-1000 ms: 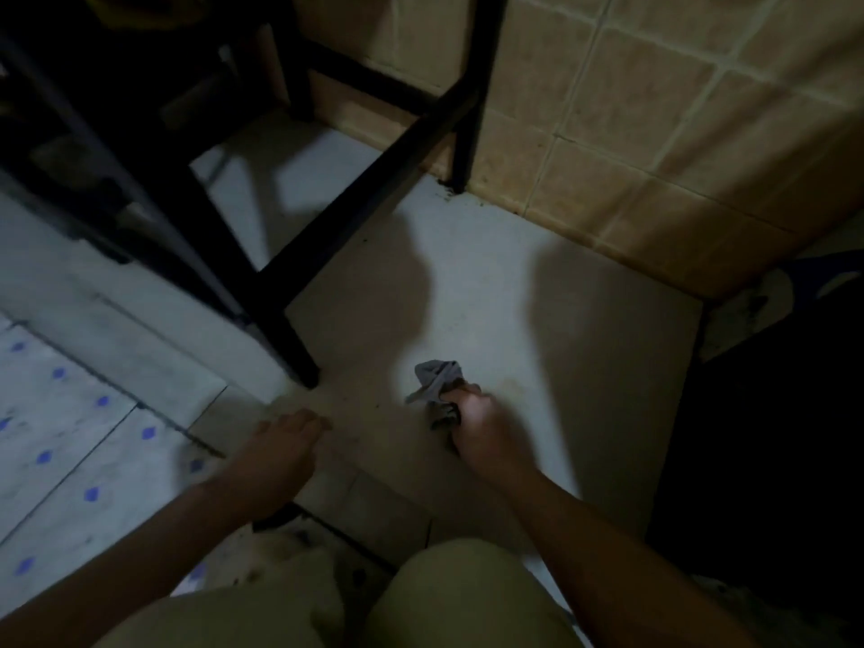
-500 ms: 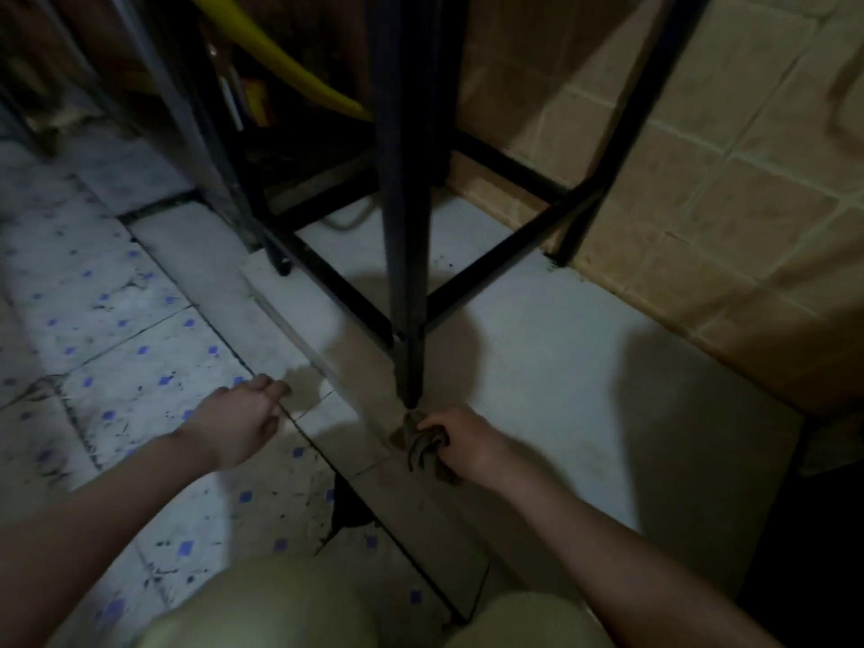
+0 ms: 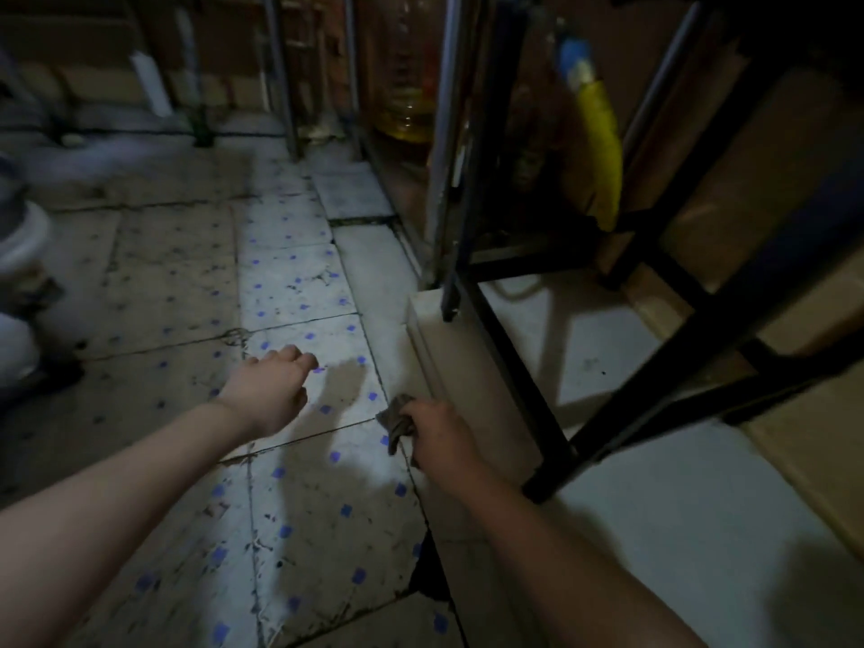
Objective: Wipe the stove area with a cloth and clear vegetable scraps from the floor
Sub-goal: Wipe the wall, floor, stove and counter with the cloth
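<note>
Down by the stove stand, the right hand (image 3: 432, 437) has its fingers curled tight around a small grey-brown cloth (image 3: 395, 420), holding it just beside the edge of the pale raised ledge (image 3: 423, 329) where the blue-dotted floor tiles (image 3: 299, 292) meet it. The cloth looks light, soft and limp, so it should bunch wherever it is squeezed. A fistful round the middle, as it is held now, seems the sensible hold. The wad sticks out on the left of the fist, and its long axis runs roughly far to near, with a loose tail drooping towards the near side. The left hand (image 3: 273, 390) hangs over the tiles holding nothing, fingers loosely curled and close together. The black frame leg (image 3: 519, 367) stands to the right of the cloth. In this dim light, I cannot tell whether the dark specks on the tiles are scraps.
</note>
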The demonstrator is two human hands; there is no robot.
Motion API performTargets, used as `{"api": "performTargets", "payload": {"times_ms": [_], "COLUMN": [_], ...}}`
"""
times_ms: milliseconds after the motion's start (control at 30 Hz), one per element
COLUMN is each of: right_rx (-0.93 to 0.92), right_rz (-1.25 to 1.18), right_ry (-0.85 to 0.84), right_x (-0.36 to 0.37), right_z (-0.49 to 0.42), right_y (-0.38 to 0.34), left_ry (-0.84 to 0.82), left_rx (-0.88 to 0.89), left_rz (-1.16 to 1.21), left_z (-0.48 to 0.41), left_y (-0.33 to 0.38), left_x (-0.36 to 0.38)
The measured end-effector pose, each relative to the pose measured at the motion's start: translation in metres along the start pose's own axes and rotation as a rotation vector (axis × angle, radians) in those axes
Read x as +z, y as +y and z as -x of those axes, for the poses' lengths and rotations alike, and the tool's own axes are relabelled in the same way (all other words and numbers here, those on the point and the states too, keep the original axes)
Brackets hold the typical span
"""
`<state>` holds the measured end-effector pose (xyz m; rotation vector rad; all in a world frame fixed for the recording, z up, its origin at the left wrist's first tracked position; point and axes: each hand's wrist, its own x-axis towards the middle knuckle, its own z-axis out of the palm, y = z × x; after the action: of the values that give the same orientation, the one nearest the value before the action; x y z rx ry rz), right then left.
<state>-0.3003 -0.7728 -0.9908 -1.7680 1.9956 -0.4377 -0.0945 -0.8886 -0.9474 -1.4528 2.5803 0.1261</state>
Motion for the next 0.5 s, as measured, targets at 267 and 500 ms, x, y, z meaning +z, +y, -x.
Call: {"api": "performTargets", "payload": {"times_ms": [267,500], "right_rx": [-0.046,-0.002], "right_rz": [0.062,0.073], "right_ry": [-0.067,-0.107], "right_x": [-0.071,-0.167], "right_z": [-0.016,-0.007], "right_y": [-0.099,-0.194], "left_ry": [0.021,0.001], "left_rx": [-0.117,-0.125], "left_rz": [0.08,0.128], "left_z": [0.025,0.066], "left_y": [-0.057,-0.071], "left_x": [-0.095,-0.214]}}
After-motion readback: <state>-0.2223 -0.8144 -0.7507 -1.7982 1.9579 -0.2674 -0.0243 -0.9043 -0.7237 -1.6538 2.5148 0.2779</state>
